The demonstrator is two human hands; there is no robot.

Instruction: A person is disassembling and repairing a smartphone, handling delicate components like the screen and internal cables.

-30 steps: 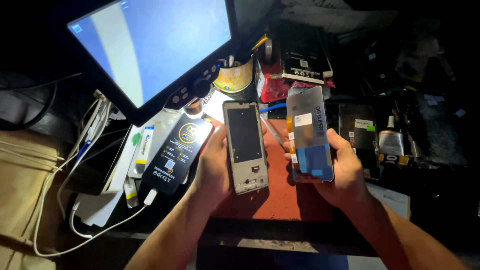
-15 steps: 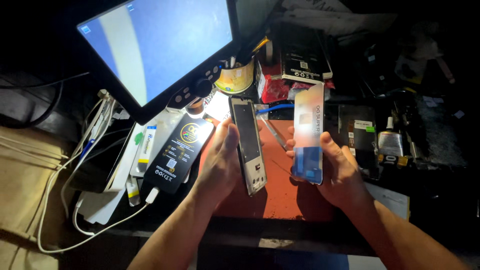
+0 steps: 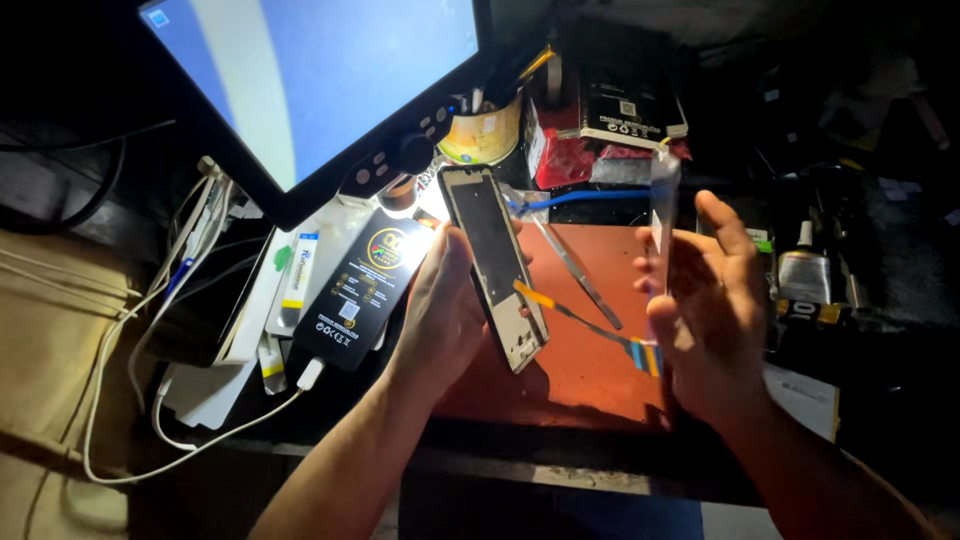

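Observation:
My left hand (image 3: 440, 310) grips an opened phone body (image 3: 495, 265), tilted with its inner frame facing right. My right hand (image 3: 705, 300) holds the detached phone screen (image 3: 663, 205) upright and edge-on, so only its thin side shows. A thin flex ribbon (image 3: 585, 322) with orange and blue ends stretches between the two parts, above an orange work mat (image 3: 590, 370). Both hands hover a little over the mat.
A lit blue monitor (image 3: 300, 70) leans over the bench at upper left. A black power bank (image 3: 360, 290) with a white cable lies left of the mat. Tweezers (image 3: 575, 270), a yellow tub (image 3: 485, 130), a black box (image 3: 625, 100) and glue bottles (image 3: 800, 275) crowd the back and right.
The two parts have been swung further apart. The screen has turned from face-on to edge-on in my right hand, and the flex ribbon now shows between them.

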